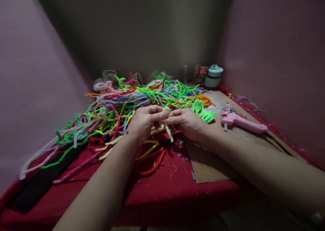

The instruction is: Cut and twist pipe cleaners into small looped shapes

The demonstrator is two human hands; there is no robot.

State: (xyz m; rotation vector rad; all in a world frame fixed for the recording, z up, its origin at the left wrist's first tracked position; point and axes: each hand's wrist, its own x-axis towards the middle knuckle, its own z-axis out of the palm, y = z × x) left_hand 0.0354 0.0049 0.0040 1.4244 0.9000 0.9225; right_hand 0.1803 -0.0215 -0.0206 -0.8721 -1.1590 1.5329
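Note:
My left hand (148, 119) and my right hand (184, 121) meet over the middle of the table. Between their fingertips they pinch a pale yellow pipe cleaner (169, 133), bent into a small loop at the top, with a tail hanging below. Both hands are closed on it, and the fingers hide part of it. Just behind them spreads a large heap of coloured pipe cleaners (142, 97). Beside my right hand lies a bright green leafy piece made of pipe cleaner (203, 112). Below my hands rests a red loop (152, 171) with a coated look.
A pink glue gun (243, 122) lies on a brown board (208, 166) at the right, its cord trailing off. An orange pipe-cleaner piece (203, 98) and a mint-lidded container (214, 76) stand farther back. A black strip (33, 188) lies left on the red cloth (172, 197).

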